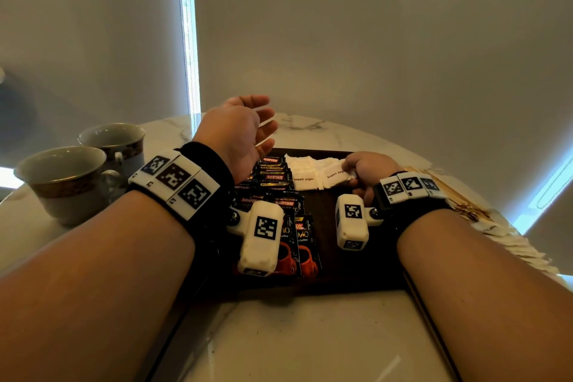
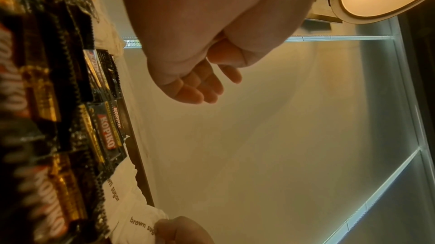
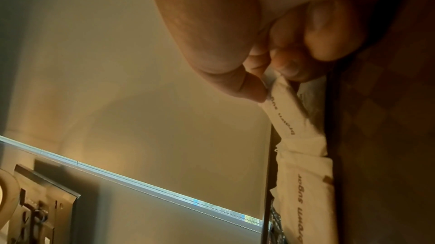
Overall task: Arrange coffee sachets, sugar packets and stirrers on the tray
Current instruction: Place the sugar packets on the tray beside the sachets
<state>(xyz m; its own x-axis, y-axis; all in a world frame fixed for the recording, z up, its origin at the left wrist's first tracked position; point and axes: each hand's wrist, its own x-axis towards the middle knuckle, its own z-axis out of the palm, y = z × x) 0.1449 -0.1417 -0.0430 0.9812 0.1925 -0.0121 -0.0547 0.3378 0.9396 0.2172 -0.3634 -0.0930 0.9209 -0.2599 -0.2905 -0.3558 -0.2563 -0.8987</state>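
Observation:
A dark tray [image 1: 350, 270] lies on the marble table in front of me. Black Kopiko coffee sachets [image 1: 274, 177] overlap in a column down its left side. White brown sugar packets [image 1: 305, 172] lie at the tray's far edge. My right hand [image 1: 352, 169] pinches one brown sugar packet [image 1: 336, 175] by its end, low over the tray beside the others; in the right wrist view thumb and fingers [image 3: 289, 65] clamp that packet [image 3: 282, 114]. My left hand [image 1: 263, 121] hovers above the far sachets, fingers spread and holding nothing, as the left wrist view [image 2: 207, 88] confirms.
Two gold-rimmed cups [image 1: 62, 177] [image 1: 114, 139] stand at the left of the table. Right of the tray lie thin wooden stirrers [image 1: 440, 183] and a spread of loose white packets [image 1: 511, 245]. A blind and a bright window strip are behind the table.

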